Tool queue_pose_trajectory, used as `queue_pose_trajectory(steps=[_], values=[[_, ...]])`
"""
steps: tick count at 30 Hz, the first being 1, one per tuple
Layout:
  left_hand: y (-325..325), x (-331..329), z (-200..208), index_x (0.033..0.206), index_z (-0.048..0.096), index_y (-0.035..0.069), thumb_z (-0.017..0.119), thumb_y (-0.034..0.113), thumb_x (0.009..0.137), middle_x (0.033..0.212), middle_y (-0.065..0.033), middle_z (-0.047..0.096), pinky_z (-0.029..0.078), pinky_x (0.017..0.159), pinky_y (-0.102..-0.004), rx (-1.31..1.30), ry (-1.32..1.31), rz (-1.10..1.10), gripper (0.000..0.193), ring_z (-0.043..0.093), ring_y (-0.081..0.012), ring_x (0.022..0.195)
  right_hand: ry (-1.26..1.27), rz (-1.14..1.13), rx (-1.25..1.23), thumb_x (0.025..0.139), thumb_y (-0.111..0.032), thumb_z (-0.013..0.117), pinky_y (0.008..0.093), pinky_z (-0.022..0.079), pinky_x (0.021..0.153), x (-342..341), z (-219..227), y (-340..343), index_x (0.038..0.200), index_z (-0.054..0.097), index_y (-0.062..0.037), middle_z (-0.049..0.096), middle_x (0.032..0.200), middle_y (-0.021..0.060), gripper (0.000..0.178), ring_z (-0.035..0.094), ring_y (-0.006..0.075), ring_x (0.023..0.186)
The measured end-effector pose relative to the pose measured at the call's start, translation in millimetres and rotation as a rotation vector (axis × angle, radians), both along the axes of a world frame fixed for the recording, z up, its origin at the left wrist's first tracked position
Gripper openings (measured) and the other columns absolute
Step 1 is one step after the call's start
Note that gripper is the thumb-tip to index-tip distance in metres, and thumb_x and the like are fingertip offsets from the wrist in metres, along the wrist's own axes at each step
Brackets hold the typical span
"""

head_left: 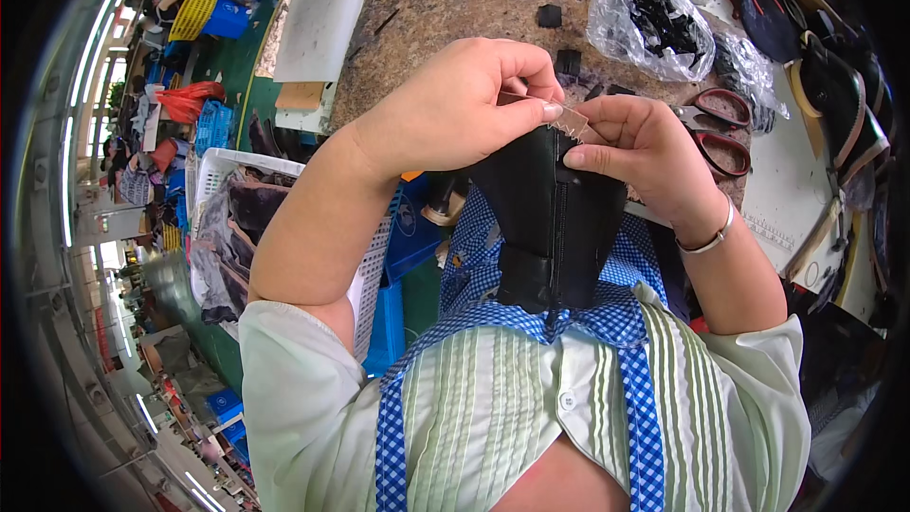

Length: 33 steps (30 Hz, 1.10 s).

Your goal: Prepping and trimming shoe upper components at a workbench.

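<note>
A black boot upper point(521, 194) with a long zipper point(561, 218) down its middle lies across my lap, its far end raised against the table edge. At that end a tan strip with loose pale threads point(569, 119) shows between my fingers. My left hand point(464, 100) is closed, thumb and fingers pinching the strip from the left. My right hand point(649, 147) pinches the boot upper's edge beside the strip, its thumb on the black material. Red-and-black handled scissors point(725, 110) lie on the table just beyond my right hand.
A mottled brown work board point(417, 24) covers the table, with small black pieces point(550, 15) on it. A clear bag of black parts point(654, 24) sits at the far right, near black boots point(844, 100). At left stand a white basket point(210, 171) of dark material and a white sheet point(327, 9).
</note>
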<state>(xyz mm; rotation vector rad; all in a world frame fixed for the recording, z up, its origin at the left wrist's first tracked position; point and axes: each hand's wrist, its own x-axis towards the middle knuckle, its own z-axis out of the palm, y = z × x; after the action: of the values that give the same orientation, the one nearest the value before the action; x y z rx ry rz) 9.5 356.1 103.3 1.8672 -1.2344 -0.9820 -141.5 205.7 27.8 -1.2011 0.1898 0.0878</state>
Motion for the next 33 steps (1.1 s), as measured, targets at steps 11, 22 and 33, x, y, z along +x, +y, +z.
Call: queue_pose_trajectory(steps=[11,22,33], values=[[1.6,-2.7,-2.0,0.088,0.061,0.000,0.060,0.003,0.088,0.103,-0.0068,0.060,0.046,0.075,-0.0225,-0.130,-0.182,-0.058,0.004,0.057,-0.0067,0.083,-0.152,-0.111,-0.316,0.078,0.000,0.072,0.0228,0.051,0.075,-2.5,4.7,10.8,0.109,0.060,0.0070,0.070,0.092,0.0081,0.035,0.063,0.0076,0.087],[2.1,-8.2,-0.6,0.086,0.057,0.001,0.061,0.008,0.086,0.066,-0.0069,0.052,0.039,0.056,-0.0278,-0.105,-0.441,-0.027,0.007,0.046,-0.0135,0.060,-0.109,-0.028,-0.265,0.079,0.000,0.071,0.0226,0.051,0.074,0.7,8.1,7.9,0.110,0.060,0.0069,0.068,0.090,0.0046,0.033,0.060,0.0055,0.084],[0.2,-14.6,-7.2,0.082,0.054,0.002,0.061,0.009,0.084,0.063,-0.0117,0.051,0.039,0.053,-0.0336,-0.174,-0.598,-0.032,0.010,0.048,-0.0239,0.055,-0.092,0.039,-0.011,0.083,0.005,0.067,0.0220,0.049,0.083,2.3,11.8,8.5,0.116,0.054,0.0060,0.064,0.100,0.0022,0.035,0.058,0.0062,0.092]])
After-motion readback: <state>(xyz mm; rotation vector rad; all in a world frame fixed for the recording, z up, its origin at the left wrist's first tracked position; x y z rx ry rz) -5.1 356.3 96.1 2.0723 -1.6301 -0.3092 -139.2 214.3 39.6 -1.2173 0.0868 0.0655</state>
